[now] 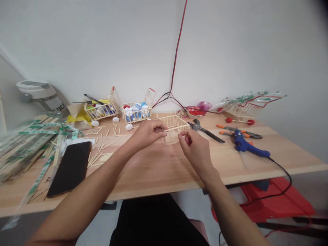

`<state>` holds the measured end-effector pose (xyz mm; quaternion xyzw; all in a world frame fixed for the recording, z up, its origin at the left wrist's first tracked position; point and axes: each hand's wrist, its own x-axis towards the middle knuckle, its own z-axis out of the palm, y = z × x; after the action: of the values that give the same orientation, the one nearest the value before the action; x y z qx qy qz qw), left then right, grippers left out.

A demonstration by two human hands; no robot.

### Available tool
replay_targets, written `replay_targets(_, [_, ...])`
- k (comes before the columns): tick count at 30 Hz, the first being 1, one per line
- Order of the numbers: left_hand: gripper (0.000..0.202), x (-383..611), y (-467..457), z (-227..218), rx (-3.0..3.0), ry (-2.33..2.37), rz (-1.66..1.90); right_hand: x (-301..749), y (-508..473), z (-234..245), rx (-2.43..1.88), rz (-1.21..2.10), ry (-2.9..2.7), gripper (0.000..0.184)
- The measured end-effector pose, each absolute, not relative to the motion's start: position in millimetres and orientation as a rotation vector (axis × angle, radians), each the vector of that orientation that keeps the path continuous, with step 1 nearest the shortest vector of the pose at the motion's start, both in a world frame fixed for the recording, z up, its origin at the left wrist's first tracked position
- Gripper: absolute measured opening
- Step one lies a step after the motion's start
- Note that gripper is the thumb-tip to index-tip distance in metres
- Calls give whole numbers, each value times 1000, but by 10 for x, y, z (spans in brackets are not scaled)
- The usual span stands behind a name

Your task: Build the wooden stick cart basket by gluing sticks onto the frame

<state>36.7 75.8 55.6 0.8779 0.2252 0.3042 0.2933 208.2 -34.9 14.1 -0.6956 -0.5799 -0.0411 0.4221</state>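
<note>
My left hand (151, 134) is closed in a pinch at the left end of a thin wooden stick (177, 128). That stick runs along the near side of a small basket frame (172, 119) built from sticks; whether it is joined to the frame I cannot tell. Just right of it, my right hand (194, 147) has thumb and forefinger pressed together near the frame's front right corner. Anything in that pinch is too small to make out. Behind the right hand lie black-handled pliers (206, 131).
Left are cut stick pieces (102, 157), a phone (70, 169) and bagged sticks (23, 147). Stick carts (104, 111) with bottle caps (137, 111) stand behind. Right are a blue glue gun (247, 145), orange-handled pliers (228, 131), another cart (246, 111) and a red stool (279, 201) below.
</note>
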Motion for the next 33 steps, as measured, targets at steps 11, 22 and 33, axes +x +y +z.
replay_targets(11, [12, 356, 745, 537, 2348, 596, 805, 2078, -351, 150, -1770, -106, -1465, 13])
replay_targets(22, [11, 346, 750, 529, 2347, 595, 804, 2074, -330, 155, -1743, -89, -1461, 13])
replay_targets(33, [12, 338, 755, 541, 2328, 578, 811, 2079, -295, 101, -1681, -38, -1419, 17])
